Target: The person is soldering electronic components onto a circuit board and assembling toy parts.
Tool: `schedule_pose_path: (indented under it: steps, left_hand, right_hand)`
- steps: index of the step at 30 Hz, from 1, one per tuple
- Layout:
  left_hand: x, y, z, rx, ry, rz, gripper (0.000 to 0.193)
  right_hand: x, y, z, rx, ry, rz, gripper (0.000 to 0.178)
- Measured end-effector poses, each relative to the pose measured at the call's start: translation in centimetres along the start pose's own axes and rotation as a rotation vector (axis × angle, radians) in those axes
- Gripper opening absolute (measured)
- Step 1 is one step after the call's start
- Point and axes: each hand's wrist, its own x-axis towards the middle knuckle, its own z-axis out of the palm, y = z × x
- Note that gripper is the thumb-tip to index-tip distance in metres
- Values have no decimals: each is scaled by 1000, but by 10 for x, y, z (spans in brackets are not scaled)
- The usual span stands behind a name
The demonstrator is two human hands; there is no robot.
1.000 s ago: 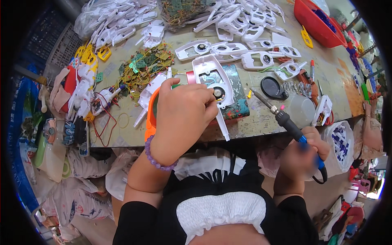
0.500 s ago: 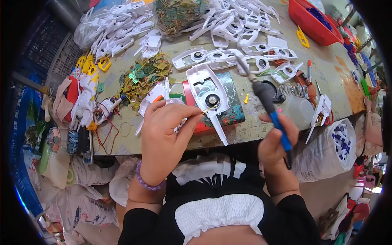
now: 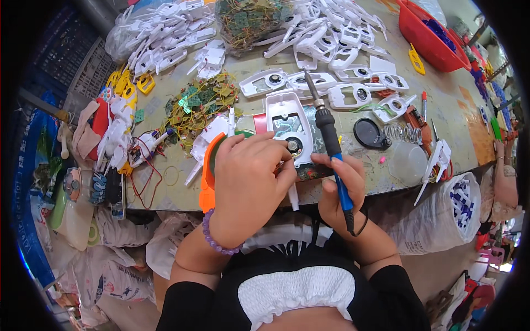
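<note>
My right hand (image 3: 343, 185) grips a soldering iron (image 3: 329, 132) by its blue handle, metal tip pointing up and away. Its fingertips reach the lower right edge of a white plastic casing (image 3: 282, 100) with a black round speaker (image 3: 294, 145). My left hand (image 3: 248, 179) is closed over the casing's lower left side, fingers bent beside the speaker; the fingertips are partly hidden. The casing's narrow handle points toward me. Under the casing is a dark, paint-marked block with a red part (image 3: 260, 124). An orange plastic piece (image 3: 206, 190) shows along my left hand's outer side; whether the hand touches it I cannot tell.
Green circuit boards with yellow wires (image 3: 207, 102) lie in a heap left of the casing. White casings (image 3: 345, 47) pile up at the back, near a red basin (image 3: 428, 41). A round black lid (image 3: 369, 132), a spring (image 3: 400, 132) and a clear tub (image 3: 408, 164) stand at right.
The casing has turned, its handle swinging to point more directly at me. My right hand has brought the soldering iron leftward to the casing. More of the orange piece shows beside my left hand.
</note>
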Motion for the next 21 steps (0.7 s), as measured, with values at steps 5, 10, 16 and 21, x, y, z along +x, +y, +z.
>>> schedule_pose_path:
  steps: [5, 10, 16, 21]
  left_hand:
    - [0, -1, 1, 118, -28, 5, 4]
    - [-1, -1, 2, 135, -17, 17, 6]
    - [-1, -1, 5, 129, 14, 2, 4]
    - [-2, -2, 6, 110, 37, 10, 5]
  right_hand:
    - [3, -1, -6, 23, -28, 21, 34]
    - [7, 3, -39, 105, 196, 56, 28]
    - [25, -20, -86, 176, 19, 19, 22]
    - [26, -28, -85, 106, -116, 64, 24]
